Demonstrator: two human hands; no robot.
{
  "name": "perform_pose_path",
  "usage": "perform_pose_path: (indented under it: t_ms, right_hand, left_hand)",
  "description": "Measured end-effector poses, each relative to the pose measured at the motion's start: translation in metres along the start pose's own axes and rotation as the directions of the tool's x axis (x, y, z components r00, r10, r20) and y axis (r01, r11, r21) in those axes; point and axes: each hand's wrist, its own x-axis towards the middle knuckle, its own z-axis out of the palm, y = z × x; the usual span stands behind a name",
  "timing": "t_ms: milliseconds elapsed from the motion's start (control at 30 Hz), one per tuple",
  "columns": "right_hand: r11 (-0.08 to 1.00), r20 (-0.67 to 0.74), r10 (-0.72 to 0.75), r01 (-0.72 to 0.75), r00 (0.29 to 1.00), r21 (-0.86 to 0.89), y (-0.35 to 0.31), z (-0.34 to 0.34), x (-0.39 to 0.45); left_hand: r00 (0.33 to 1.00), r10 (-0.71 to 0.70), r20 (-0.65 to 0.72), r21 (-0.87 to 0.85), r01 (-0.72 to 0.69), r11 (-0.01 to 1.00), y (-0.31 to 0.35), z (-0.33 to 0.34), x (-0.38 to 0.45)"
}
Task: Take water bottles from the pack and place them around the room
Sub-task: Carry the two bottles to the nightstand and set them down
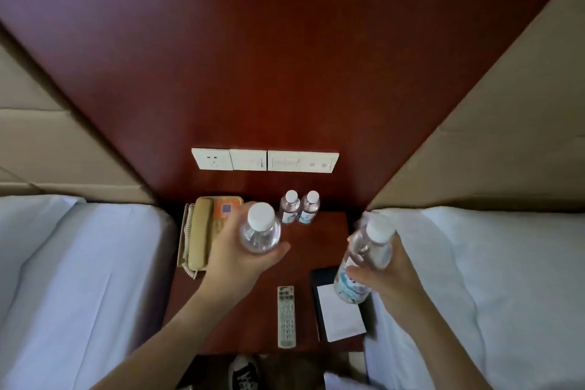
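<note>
My left hand (235, 258) grips a clear water bottle (260, 233) with a white cap, held upright above the left half of the dark wooden nightstand (300, 250). My right hand (384, 275) grips a second bottle (364, 258), tilted, its blue-and-white label low, above the nightstand's right side. Two more small bottles (289, 207) (308, 208) stand side by side at the back of the nightstand, against the wooden wall panel. The pack is not in view.
A beige telephone (202, 236) lies on the nightstand's left. A white remote (286, 317) and a black folder with white paper (340, 313) lie near the front. Wall sockets and switches (265, 160) sit above. White beds flank both sides (79, 279) (490, 279). A shoe (243, 372) shows below.
</note>
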Motion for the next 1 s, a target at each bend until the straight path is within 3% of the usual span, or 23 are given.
perform_pose_path:
  t_ms: [167,400,533,600,667,767,1000]
  right_hand:
    - [0.995,-0.073,0.056,-0.062,0.996,-0.079,0.136,-0.011,0.103]
    - [0.993,-0.084,-0.049,0.039,0.995,-0.112,0.268,-0.016,0.183]
    - [0.98,-0.051,-0.137,0.128,0.989,-0.152,0.296,-0.021,0.196]
    - [0.965,-0.025,-0.176,0.167,0.984,-0.2,0.304,-0.024,0.199]
    - [0.961,-0.006,-0.142,0.137,0.99,-0.239,0.313,-0.026,0.201]
    - [0.958,-0.014,-0.045,0.039,0.999,-0.284,0.326,-0.029,0.203]
    - [0.936,-0.011,-0.047,0.04,0.999,-0.35,0.328,-0.037,0.233]
  left_hand:
    - [0.998,-0.066,0.007,0.013,0.066,0.998,-0.149,0.054,0.058]
    - [0.998,-0.061,-0.032,0.021,0.061,0.998,-0.288,0.111,0.077]
    - [0.996,-0.051,-0.075,0.031,0.053,0.998,-0.319,0.12,0.076]
    - [0.995,-0.092,-0.03,0.048,0.093,0.995,-0.335,0.116,0.077]
    - [0.98,-0.196,0.043,0.111,0.19,0.975,-0.346,0.111,0.076]
    - [0.946,-0.322,0.039,0.305,0.295,0.905,-0.346,0.108,0.077]
    - [0.938,-0.344,0.034,0.35,0.311,0.884,-0.343,0.111,0.112]
